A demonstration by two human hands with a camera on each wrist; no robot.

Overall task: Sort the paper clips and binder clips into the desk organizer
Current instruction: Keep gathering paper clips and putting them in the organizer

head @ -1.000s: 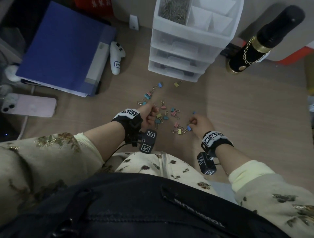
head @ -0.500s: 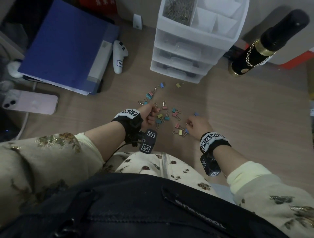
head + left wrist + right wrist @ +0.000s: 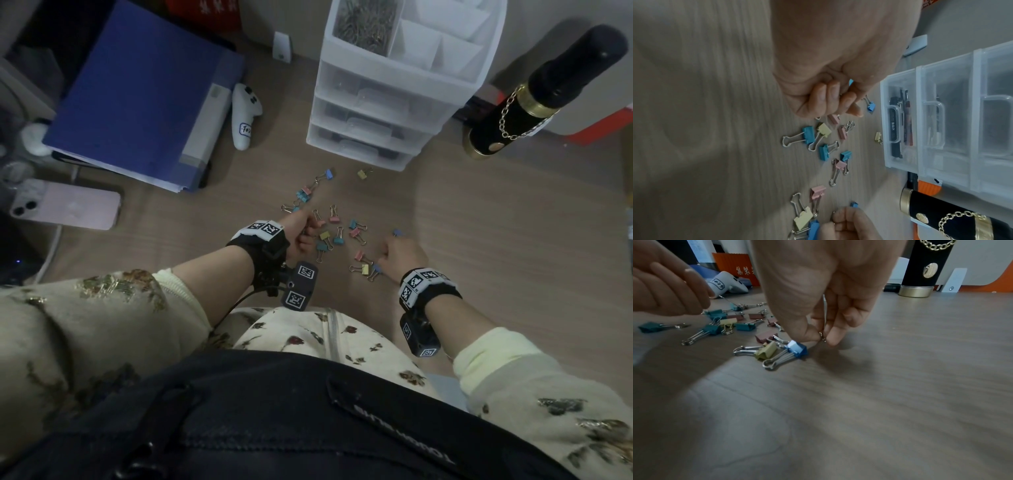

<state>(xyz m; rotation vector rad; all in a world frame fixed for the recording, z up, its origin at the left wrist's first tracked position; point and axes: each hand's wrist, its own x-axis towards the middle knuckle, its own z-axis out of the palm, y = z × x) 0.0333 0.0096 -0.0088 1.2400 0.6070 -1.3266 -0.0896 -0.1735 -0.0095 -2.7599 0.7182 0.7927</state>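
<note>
While the binder clips (image 3: 334, 233) lie scattered on the counter (image 3: 496, 240) in front of the desk organizer (image 3: 383, 113), both hands work at the near edge of that scatter, on the side away from the organizer. Left hand (image 3: 301, 233): fingers curled tight into the palm, a wire loop and a bit of blue showing at the fist in the left wrist view, so it seems to be holding gathered clips; exactly what, I cannot tell. Right hand (image 3: 824, 308): thumb and forefinger pinch a small wire ring just off the counter, beside a blue binder clip (image 3: 797, 348) and a yellow binder clip (image 3: 766, 351); whether the ring is a paper clip or a clip handle is not clear. Key relation: the organizer stands beyond the scatter, straight ahead of both hands; the left hand looks slightly nearer it. Clip handles point in mixed directions, no common axis. The organizer's top tray holds a mass of thin wire paper clips (image 3: 363, 24) in the left compartment; the compartments to the right of it look unfilled. Materials: clips have painted, folded metal bodies in pastel pink, teal, yellow and blue, with shiny wire loop handles; organizer is translucent white plastic with drawers; counter is a matte wood-grain laminate. Judgement: small springy parts, liable to slip from a pinch.
</note>
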